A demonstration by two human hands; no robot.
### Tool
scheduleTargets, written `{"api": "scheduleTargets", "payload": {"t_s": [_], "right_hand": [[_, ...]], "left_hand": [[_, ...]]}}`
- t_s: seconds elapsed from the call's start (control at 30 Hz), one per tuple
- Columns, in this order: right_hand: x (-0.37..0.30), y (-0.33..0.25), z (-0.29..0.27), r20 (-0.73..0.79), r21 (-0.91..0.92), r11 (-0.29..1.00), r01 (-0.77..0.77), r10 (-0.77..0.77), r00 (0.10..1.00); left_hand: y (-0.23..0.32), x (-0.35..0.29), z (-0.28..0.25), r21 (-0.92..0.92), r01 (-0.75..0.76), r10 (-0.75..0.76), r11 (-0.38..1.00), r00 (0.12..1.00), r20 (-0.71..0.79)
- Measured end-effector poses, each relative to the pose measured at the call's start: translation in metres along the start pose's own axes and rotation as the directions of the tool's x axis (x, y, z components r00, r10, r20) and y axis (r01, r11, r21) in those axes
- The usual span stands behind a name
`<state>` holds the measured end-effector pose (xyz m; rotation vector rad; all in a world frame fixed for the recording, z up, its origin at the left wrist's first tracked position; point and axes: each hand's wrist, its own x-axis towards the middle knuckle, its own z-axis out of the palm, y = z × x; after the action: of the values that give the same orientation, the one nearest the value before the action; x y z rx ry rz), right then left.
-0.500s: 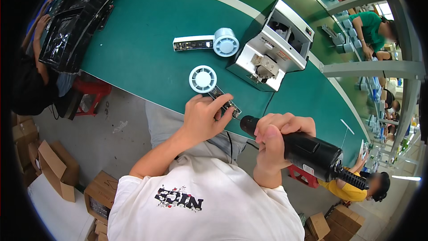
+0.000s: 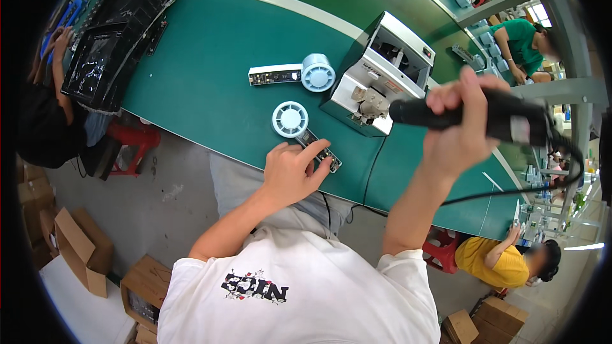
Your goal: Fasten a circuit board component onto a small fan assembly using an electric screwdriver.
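Close in, the left hand point(image 2: 294, 169) bends over the handle of the lower fan point(image 2: 290, 120), thumb and forefinger clamped on it beside an exposed circuit board point(image 2: 310, 138); the fan lies on the green table point(image 2: 210, 57), its round head beyond the fingers. Should that hold slacken, the handle would probably swivel, and hard fingertip pressure could harm the board's parts. Farther out, the right hand point(image 2: 462, 118) is closed round a raised black electric screwdriver point(image 2: 516, 118), whose nose shows against the front of a boxy machine point(image 2: 398, 48); whether its bit touches cannot be told. A skewed approach might knock the metal front, and the tool's cord point(image 2: 503, 192), looping down past the right forearm, might snag if pulled short. As for edges, the table's near rim runs just before the lap, under the left wrist, so a fan sliding bodyward would have little surface before dropping. Leftward the top gives broad room; to the right, the machine's thin lead point(image 2: 371, 172) crosses the strip beside the handle. Beyond, a second fan point(image 2: 317, 73) sits just left of the machine, tightening that side, while a black tray point(image 2: 121, 38) bounds the far left.
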<state>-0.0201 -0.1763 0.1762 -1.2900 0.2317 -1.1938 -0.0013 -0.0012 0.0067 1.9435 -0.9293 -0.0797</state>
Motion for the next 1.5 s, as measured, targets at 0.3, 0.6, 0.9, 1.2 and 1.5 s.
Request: {"api": "scheduleTargets", "payload": {"t_s": [0.3, 0.6, 0.9, 1.2, 1.5], "right_hand": [[-0.008, 0.012, 0.003, 0.088, -0.076, 0.989, -0.127, 0.134, 0.987], [-0.075, -0.012, -0.03, 0.033, -0.013, 0.992, -0.128, 0.128, 0.991], [-0.081, -0.002, -0.032, 0.01, -0.012, 0.988, -0.152, 0.152, 0.988], [-0.088, 0.012, -0.035, 0.049, 0.004, 0.993, -0.118, 0.118, 0.992], [-0.091, 0.018, -0.039, 0.162, -0.039, 0.997, -0.069, 0.075, 0.984]], "left_hand": [[0.0, -0.002, 0.0, 0.019, 0.008, -0.008, 1.0, 1.0, 0.004], [-0.001, 0.0, 0.002, 0.005, -0.002, 0.002, 1.0, 1.0, -0.012], [-0.001, 0.0, 0.003, 0.006, -0.011, 0.011, 1.0, 1.0, -0.009], [-0.001, 0.0, 0.003, 0.013, -0.006, 0.006, 1.0, 1.0, -0.003], [0.001, 0.001, 0.001, 0.009, 0.002, -0.002, 1.0, 1.0, 0.013]]}}
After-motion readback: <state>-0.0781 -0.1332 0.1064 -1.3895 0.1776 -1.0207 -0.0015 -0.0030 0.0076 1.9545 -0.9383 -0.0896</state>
